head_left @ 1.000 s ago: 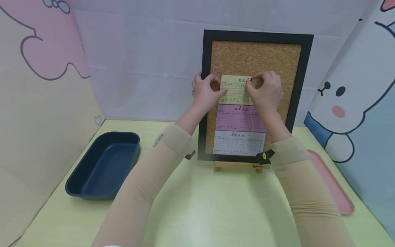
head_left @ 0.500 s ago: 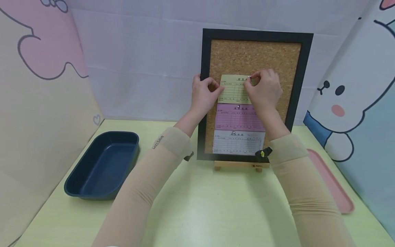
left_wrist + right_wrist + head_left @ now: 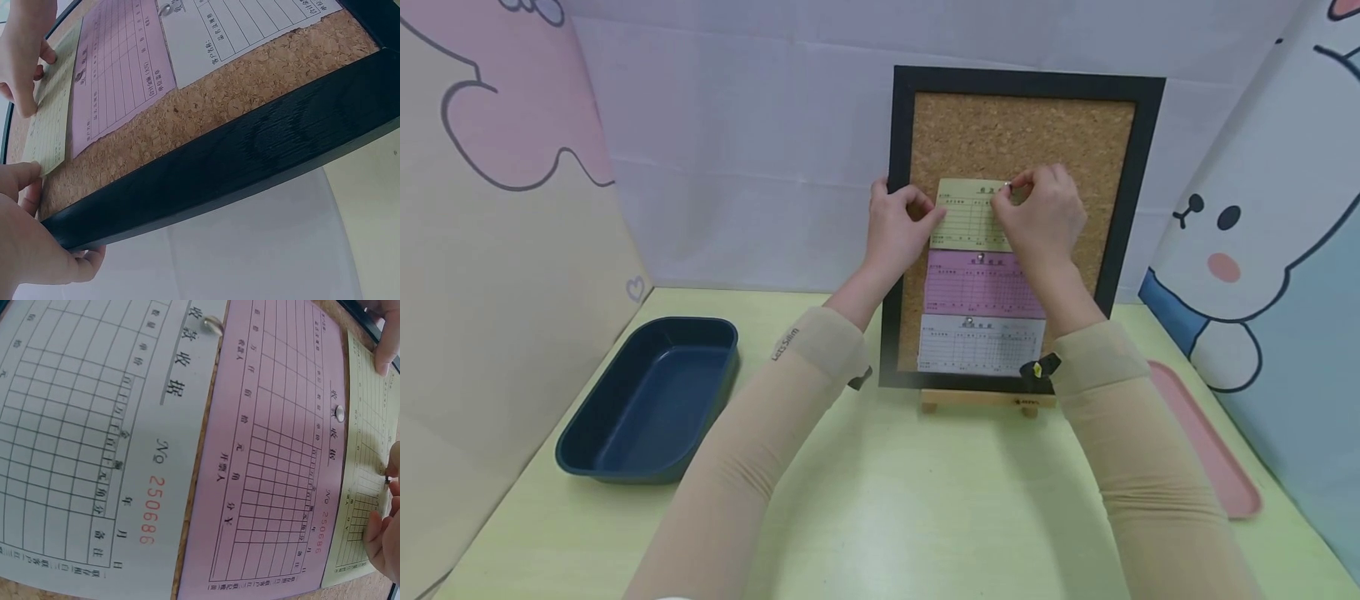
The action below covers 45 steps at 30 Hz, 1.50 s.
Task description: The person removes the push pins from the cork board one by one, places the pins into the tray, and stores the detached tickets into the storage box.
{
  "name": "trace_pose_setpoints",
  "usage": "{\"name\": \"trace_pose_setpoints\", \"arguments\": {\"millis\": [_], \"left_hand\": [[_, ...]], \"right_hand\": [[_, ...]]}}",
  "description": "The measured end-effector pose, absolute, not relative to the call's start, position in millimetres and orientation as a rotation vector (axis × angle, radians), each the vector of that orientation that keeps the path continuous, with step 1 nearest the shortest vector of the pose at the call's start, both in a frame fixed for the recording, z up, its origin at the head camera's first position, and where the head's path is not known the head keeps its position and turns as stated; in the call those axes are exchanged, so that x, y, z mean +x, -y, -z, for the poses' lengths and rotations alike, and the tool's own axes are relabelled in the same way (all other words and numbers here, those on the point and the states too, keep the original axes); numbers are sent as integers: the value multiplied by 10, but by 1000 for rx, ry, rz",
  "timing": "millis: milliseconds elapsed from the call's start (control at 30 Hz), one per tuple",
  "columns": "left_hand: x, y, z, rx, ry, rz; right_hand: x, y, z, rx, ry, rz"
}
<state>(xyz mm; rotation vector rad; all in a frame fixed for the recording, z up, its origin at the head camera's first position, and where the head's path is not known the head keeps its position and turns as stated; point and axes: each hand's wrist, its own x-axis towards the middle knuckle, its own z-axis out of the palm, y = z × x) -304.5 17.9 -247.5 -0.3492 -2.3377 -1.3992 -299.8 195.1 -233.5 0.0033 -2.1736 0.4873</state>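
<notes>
Three slips (image 3: pixel 984 284) on the corkboard (image 3: pixel 1022 133), yellow slip (image 3: pixel 967 218) topmost. Left hand (image 3: pixel 898 223): thumb-and-finger pinch on its left edge, fingers round the frame's (image 3: pixel 901 133) left side, probably steadying both. Right hand (image 3: pixel 1047 218): tight fingertip pinch on a pin (image 3: pixel 1007 185) at its top edge, presumably for control.

Pale grn tbl (image 3: pixel 880 517); creased whitish backdrop (image 3: pixel 737 117); 2 cartoon-print side walls (image 3: pixel 512 267).

The right hand (image 3: pixel 385 540) pinches a small, mostly hidden pin (image 3: pixel 387 480) at a yellow slip (image 3: pixel 369 419), its far end touched by the left hand (image 3: pixel 387 328), alongside pink (image 3: pixel 269 487) and white receipt slips (image 3: pixel 81 444) bearing silver pins (image 3: pixel 340 413) on cork board (image 3: pixel 350 592).
</notes>
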Motion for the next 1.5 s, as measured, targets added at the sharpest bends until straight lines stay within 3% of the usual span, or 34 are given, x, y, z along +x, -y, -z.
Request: {"name": "trace_pose_setpoints", "arguments": {"millis": [1500], "left_hand": [[-3060, -179, 2466, -320, 2367, 1399]], "right_hand": [[-3018, -1965, 2354, -15, 2163, -573]]}}
